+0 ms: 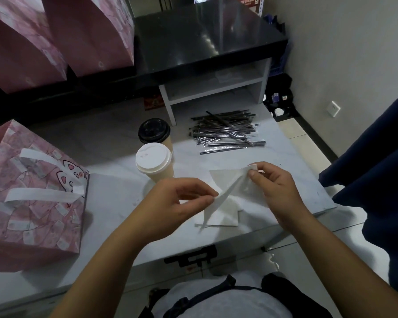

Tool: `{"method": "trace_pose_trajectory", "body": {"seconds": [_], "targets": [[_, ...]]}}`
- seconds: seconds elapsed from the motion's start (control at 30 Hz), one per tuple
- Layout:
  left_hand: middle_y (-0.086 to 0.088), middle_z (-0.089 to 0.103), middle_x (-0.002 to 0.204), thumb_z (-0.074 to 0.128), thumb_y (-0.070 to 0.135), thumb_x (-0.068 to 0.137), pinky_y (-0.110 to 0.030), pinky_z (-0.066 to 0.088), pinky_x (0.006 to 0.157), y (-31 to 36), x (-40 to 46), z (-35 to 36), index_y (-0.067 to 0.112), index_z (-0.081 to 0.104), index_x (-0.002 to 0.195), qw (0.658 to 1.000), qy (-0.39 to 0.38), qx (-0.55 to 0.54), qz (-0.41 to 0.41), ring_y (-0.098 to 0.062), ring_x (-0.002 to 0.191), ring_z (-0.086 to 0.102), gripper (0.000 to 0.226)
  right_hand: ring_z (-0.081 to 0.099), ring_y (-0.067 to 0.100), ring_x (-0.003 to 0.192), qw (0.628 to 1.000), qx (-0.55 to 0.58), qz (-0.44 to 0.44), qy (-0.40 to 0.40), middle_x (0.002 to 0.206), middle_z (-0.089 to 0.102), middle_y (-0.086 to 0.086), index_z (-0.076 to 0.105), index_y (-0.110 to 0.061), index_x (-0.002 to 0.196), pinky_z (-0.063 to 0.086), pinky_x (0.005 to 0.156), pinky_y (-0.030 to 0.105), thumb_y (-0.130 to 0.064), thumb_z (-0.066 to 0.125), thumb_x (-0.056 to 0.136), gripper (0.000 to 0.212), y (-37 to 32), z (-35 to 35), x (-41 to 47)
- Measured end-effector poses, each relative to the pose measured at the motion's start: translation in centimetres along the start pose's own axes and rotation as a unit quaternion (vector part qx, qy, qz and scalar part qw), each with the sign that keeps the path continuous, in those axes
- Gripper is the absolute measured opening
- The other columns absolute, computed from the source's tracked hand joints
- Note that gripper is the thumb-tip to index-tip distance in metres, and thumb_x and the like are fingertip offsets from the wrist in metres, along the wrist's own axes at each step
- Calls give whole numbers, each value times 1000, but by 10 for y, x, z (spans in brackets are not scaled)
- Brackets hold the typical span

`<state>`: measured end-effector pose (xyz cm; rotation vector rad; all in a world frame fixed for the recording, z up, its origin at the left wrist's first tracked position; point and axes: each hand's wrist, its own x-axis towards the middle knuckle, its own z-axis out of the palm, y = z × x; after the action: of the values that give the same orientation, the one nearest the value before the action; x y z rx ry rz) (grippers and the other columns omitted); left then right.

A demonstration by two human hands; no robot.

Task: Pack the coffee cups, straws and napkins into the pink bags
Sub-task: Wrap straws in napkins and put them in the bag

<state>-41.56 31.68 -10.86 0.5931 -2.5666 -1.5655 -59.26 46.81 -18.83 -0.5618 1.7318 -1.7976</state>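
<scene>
The left hand (182,201) pinches one corner of a white napkin (230,191) between thumb and forefinger, palm turned inward, the other fingers curled loosely. The right hand (276,187) pinches the opposite upper corner, held higher and farther out, so the sheet is lifted and stretched between them. The right palm covers part of the napkin's right edge. Under the lifted sheet lies a small stack of napkins (223,216) flat on the white table (115,203), partly hidden by it.

Just beyond the left hand stands a cup with a white lid (153,159), touching a cup with a black lid (154,130) behind it. Farther right lies a pile of wrapped dark straws (226,131). At the left edge a pink bag (35,203) stands on the table, cut off by the frame, its inside not visible. Two more pink bags (55,40) sit on the black counter (205,40), tops cut off.
</scene>
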Motion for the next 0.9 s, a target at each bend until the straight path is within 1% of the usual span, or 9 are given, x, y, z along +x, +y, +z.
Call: {"method": "trace_pose_trajectory", "body": {"seconds": [0.1,0.23,0.3,0.37,0.43,0.5,0.67,0.77,0.9], "targets": [[-11,75,88,67,10,81,-33,60,76,13,-1,-5,3,73,94,975,8,-221,-6,-22,82,72,16,66,19,70,990,103,84,-45,80,71,8,67,-6,92,56,64,30,-8,52,98,17,-3,7,-2],[-14,74,83,65,0,88,-36,59,66,-12,9,13,8,70,96,931,139,-319,-110,-28,76,70,12,72,25,78,967,179,166,-69,95,75,15,75,-7,95,60,67,35,-6,53,93,22,0,14,-11],[-13,74,85,63,0,91,-35,58,64,-26,10,25,8,67,99,909,178,-341,-159,-25,74,71,12,73,26,78,955,206,202,-74,96,75,15,77,-7,93,60,65,33,-13,58,83,22,2,17,-16],[-13,75,88,61,2,93,-34,58,62,-38,8,34,7,66,103,894,202,-352,-193,-24,74,71,12,72,27,86,940,233,237,-77,102,74,14,75,-5,101,60,73,34,-22,58,78,33,6,19,-19],[-13,75,89,59,6,95,-34,58,62,-44,6,39,8,65,108,884,211,-358,-215,-25,74,71,15,69,30,97,931,242,265,-73,112,72,15,70,-4,113,55,86,41,-25,56,81,41,10,20,-19],[-12,76,93,62,11,95,-37,59,65,-47,4,41,12,64,112,883,206,-360,-222,-27,79,72,17,67,32,101,927,248,274,-67,116,70,15,69,-7,116,51,92,46,-24,52,89,36,14,20,-19],[-15,75,91,70,3,87,-37,59,66,-48,3,47,11,62,115,893,194,-342,-220,-26,83,74,29,69,31,105,906,293,296,-67,119,70,13,72,-9,112,53,92,45,-31,41,100,39,14,25,-17],[-18,70,84,71,0,86,-39,60,68,-52,3,48,9,63,114,892,206,-339,-218,-27,82,73,31,67,31,110,888,330,312,-68,123,68,16,67,-5,120,52,94,45,-35,41,100,45,11,25,-15],[-22,65,84,72,3,86,-37,60,67,-55,4,46,11,64,113,894,209,-333,-213,-29,85,73,30,69,28,107,896,334,285,-69,119,70,16,64,-2,120,57,89,39,-25,54,93,37,10,24,-14]]}}
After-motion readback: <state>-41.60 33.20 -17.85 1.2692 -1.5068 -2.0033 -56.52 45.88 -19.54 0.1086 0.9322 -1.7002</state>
